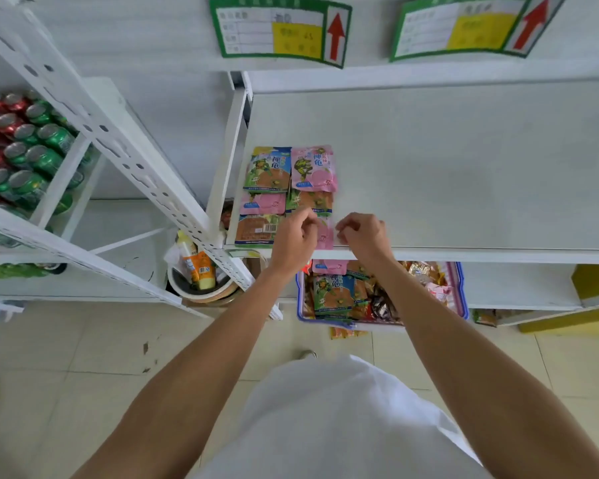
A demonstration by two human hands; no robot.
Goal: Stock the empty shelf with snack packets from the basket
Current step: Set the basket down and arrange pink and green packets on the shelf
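I count six snack packets on shelf [463, 167]: three green packets [267, 169], three pink packets [313, 167]. One basket [463, 288], contents too jumbled to tally. Two hands: left hand [292, 236], right hand [362, 235]. Two arrow labels [277, 29].

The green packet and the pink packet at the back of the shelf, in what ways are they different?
The green packet has a blue top and a brown picture; the pink packet is pink nearly all over. The green packet lies left, beside the shelf post; the pink packet lies right of it. Both lie flat, face up, with a turtle drawing.
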